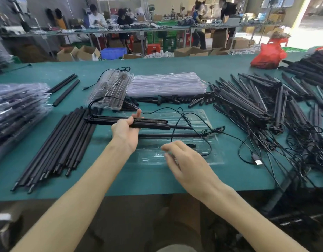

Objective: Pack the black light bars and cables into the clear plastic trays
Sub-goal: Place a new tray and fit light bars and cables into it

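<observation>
My left hand [126, 130] grips two black light bars [151, 124] held level above a clear plastic tray [214, 160] that lies open on the green table in front of me. A thin black cable [209, 145] trails from the bars across the tray to a USB plug [257, 160] on the right. One black rod [171, 135] lies in the tray. My right hand [184, 159] hovers over the tray's near part, fingers loosely extended and blurred, holding nothing.
Black rods [55, 151] lie bundled at left, with packed trays [17, 108] stacked further left. Empty trays [166, 84] and one packed tray [109, 90] sit behind. A big tangle of bars and cables [266, 106] fills the right. Short black pieces [175, 100] lie mid-table.
</observation>
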The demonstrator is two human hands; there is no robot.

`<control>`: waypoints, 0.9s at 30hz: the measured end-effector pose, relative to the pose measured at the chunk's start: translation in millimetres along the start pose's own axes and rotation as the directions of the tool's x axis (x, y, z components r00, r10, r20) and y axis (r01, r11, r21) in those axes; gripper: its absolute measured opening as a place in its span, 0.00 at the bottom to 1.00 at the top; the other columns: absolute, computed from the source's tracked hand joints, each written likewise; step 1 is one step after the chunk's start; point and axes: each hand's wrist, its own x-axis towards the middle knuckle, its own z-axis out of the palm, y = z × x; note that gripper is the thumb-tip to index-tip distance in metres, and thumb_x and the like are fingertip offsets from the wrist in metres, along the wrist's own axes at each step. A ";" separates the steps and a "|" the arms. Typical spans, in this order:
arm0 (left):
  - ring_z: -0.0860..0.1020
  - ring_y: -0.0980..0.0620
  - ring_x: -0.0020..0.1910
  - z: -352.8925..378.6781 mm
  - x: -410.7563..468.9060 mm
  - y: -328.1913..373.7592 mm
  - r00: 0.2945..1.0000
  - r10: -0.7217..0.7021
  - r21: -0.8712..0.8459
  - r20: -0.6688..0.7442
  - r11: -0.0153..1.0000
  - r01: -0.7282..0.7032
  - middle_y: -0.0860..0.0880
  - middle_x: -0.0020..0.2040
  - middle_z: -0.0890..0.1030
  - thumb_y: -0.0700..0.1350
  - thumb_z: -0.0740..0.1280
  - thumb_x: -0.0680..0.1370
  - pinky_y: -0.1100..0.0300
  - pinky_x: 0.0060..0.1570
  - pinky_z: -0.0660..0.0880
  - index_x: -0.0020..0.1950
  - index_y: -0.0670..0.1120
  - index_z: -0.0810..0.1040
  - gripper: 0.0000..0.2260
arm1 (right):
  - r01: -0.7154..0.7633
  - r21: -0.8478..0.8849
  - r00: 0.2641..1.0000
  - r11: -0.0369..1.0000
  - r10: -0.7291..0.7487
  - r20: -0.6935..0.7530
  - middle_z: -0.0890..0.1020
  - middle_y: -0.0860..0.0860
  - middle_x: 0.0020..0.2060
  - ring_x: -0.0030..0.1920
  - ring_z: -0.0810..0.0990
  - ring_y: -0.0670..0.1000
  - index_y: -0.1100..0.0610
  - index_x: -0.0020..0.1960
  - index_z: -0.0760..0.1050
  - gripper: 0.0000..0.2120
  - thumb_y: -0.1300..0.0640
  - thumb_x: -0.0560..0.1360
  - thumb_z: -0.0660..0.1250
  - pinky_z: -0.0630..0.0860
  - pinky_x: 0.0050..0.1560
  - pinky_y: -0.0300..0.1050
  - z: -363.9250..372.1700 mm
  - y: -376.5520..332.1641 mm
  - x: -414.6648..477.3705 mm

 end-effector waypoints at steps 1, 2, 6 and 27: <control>0.82 0.40 0.52 -0.7 -0.2 -1.8 1.000 -0.001 -0.008 -0.015 1.000 0.001 0.41 0.49 0.72 0.25 0.52 0.81 0.40 0.63 0.75 0.58 0.40 0.63 0.13 | -0.075 0.015 0.996 0.997 0.074 0.053 0.80 0.48 0.60 0.59 0.78 0.49 0.55 0.67 0.75 0.14 0.54 0.84 0.59 0.75 0.59 0.46 1.2 0.1 4.1; 0.82 0.38 0.54 -1.4 -0.5 -2.9 1.000 -0.003 -0.018 -0.029 1.000 0.003 0.41 0.50 0.72 0.24 0.52 0.80 0.39 0.63 0.75 0.59 0.40 0.63 0.14 | -0.120 0.011 0.989 0.993 0.118 0.086 0.81 0.47 0.61 0.61 0.77 0.49 0.54 0.69 0.75 0.15 0.53 0.84 0.58 0.74 0.61 0.47 2.2 -0.4 7.4; 0.83 0.37 0.54 -2.6 -0.2 -4.1 0.999 -0.030 -0.047 -0.043 0.998 0.028 0.41 0.49 0.72 0.25 0.53 0.80 0.39 0.62 0.76 0.61 0.41 0.63 0.15 | -0.241 -0.059 0.965 0.969 0.245 0.092 0.79 0.49 0.65 0.67 0.74 0.52 0.55 0.73 0.70 0.18 0.52 0.84 0.58 0.71 0.66 0.47 -1.7 2.3 13.2; 0.84 0.40 0.56 -8.1 -15.3 -10.7 0.993 -0.115 -0.010 0.008 0.993 0.115 0.41 0.55 0.74 0.26 0.55 0.82 0.43 0.59 0.77 0.65 0.38 0.65 0.14 | -0.478 -0.125 0.878 0.869 0.470 -0.088 0.74 0.66 0.63 0.76 0.60 0.61 0.69 0.61 0.70 0.14 0.58 0.84 0.59 0.51 0.78 0.49 -49.1 56.1 35.2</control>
